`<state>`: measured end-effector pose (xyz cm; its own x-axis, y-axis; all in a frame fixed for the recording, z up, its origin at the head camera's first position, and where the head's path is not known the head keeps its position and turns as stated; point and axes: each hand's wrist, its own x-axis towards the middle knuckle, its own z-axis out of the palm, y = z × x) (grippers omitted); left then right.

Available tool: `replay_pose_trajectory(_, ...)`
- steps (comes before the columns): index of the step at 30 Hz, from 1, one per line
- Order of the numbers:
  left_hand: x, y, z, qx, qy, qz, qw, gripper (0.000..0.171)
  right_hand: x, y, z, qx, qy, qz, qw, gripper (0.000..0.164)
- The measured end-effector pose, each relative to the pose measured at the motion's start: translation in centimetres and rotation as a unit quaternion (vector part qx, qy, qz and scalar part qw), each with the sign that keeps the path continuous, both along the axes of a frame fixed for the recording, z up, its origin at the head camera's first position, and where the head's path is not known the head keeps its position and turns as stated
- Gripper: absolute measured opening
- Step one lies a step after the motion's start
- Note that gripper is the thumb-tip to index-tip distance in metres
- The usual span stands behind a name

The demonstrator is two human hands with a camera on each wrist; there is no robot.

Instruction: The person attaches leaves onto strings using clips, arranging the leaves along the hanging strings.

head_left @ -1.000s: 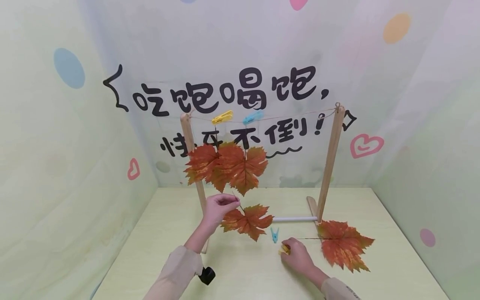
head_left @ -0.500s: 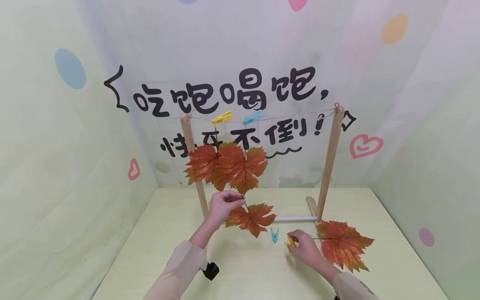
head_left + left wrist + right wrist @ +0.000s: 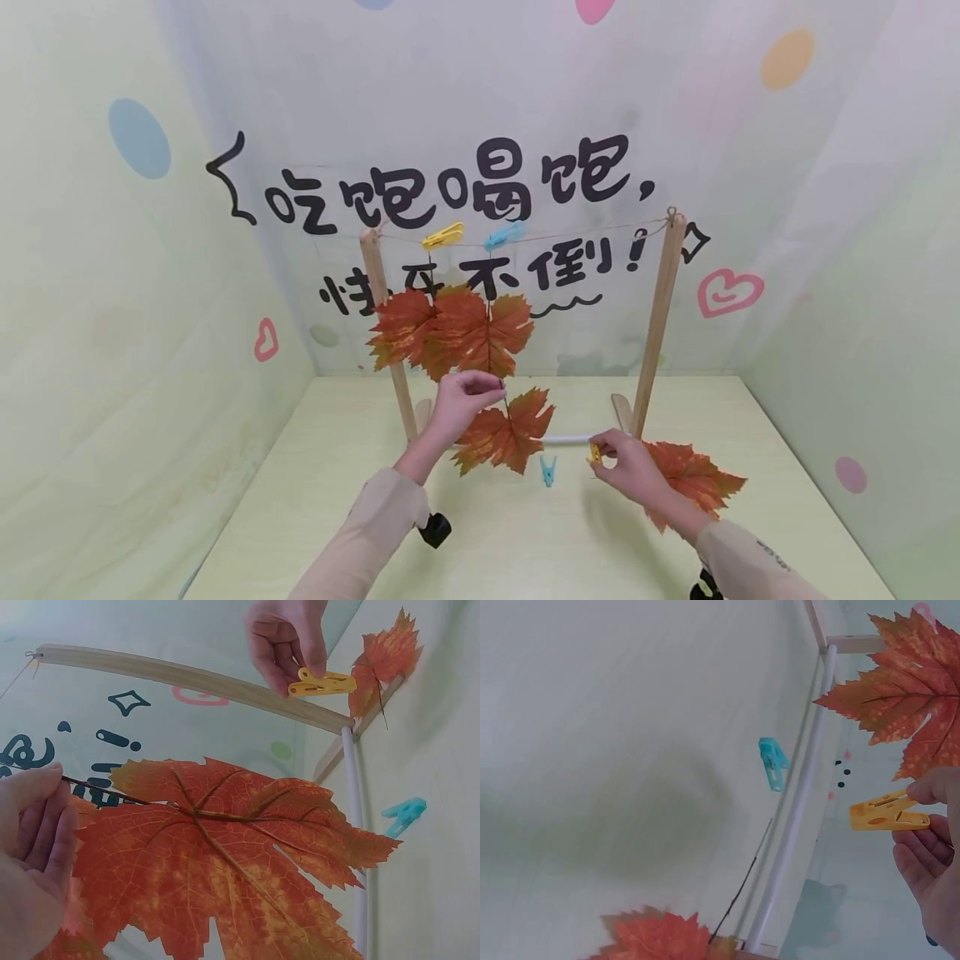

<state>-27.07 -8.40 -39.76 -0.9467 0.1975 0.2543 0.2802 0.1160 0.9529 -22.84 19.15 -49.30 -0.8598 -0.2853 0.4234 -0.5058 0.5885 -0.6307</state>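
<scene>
My left hand (image 3: 465, 406) pinches the thin stem of an orange-red maple leaf (image 3: 217, 840), which hangs below the fingers in front of the rack. In my right hand (image 3: 632, 467) a yellow clothespin (image 3: 889, 812) is pinched by its handle ends between thumb and fingers, above the table. On the string (image 3: 570, 234) of the wooden rack, a yellow clothespin (image 3: 444, 236) and a blue clothespin (image 3: 505, 235) each hold a leaf by its stem; the hanging leaves (image 3: 491, 332) overlap. A second blue clothespin (image 3: 548, 471) lies on the table between my hands.
Another maple leaf (image 3: 693, 475) lies at the table's right, partly behind my right forearm. The rack's right post (image 3: 658, 333) and left post (image 3: 402, 392) stand upright, joined low down by a white rod (image 3: 566, 439). A lettered backdrop (image 3: 420, 83) closes the rear.
The left hand has moved right and slightly up with its leaf. The right hand has lifted the yellow clothespin off the table area, rising and shifting right toward the rack.
</scene>
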Motion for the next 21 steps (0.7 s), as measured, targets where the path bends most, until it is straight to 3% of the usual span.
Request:
replay_pose_trajectory(2, 0.4, 0.4, 0.8, -0.006, -0.004, -0.003, 1.0000, 0.018, 0.0, 0.4, 1.0, -0.003, -0.002, 0.004, 1.000, 0.027)
replay_pose_trajectory(6, 0.1, 1.0, 1.3, -0.019, -0.005, -0.005, 0.9998, 0.019, -0.5, 1.2, 2.8, -0.022, -0.009, 0.016, 1.000, 0.028)
replay_pose_trajectory(10, -1.0, 1.4, 0.7, -0.024, 0.012, -0.002, 0.9996, 0.022, -0.9, 2.0, 4.5, -0.032, 0.005, 0.028, 0.999, 0.028)
replay_pose_trajectory(15, -1.2, 1.9, 1.0, -0.024, 0.033, -0.006, 0.9992, 0.020, -1.2, 2.8, 6.5, -0.022, 0.026, 0.033, 0.999, 0.027)
replay_pose_trajectory(21, -1.3, 2.6, 1.6, -0.026, 0.050, -0.012, 0.9983, 0.018, -1.4, 3.4, 8.7, 0.001, 0.019, 0.030, 0.999, 0.026)
